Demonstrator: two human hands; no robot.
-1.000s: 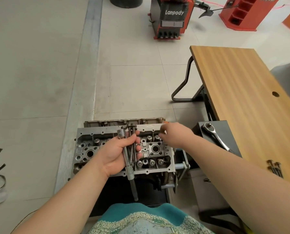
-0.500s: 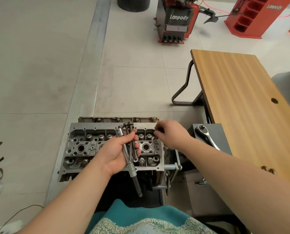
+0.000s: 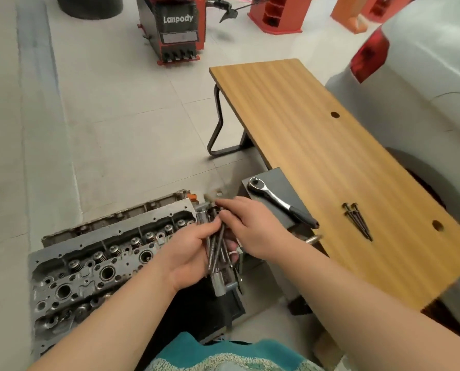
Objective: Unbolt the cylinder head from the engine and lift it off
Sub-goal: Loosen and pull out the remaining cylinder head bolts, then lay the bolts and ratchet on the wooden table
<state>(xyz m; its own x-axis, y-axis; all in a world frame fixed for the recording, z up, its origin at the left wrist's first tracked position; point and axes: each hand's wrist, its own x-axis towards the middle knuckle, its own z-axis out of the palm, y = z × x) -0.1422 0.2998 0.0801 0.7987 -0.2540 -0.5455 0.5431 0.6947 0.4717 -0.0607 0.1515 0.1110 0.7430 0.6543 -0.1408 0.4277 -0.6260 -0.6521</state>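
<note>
Cylinder head [image 3: 100, 266] lay low and left, long axis running near-left to far-right; left hand [image 3: 188, 253] at its right end gripped bolts [image 3: 218, 247]; right hand [image 3: 247, 226] pinched their heads; spare bolts [image 3: 357, 220] on tabletop [image 3: 317, 135].

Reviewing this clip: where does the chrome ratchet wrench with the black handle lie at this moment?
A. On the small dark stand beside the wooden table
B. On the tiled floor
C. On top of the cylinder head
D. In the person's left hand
A: the chrome ratchet wrench with the black handle lies on the small dark stand next to the wooden table, untouched by either hand.
</note>
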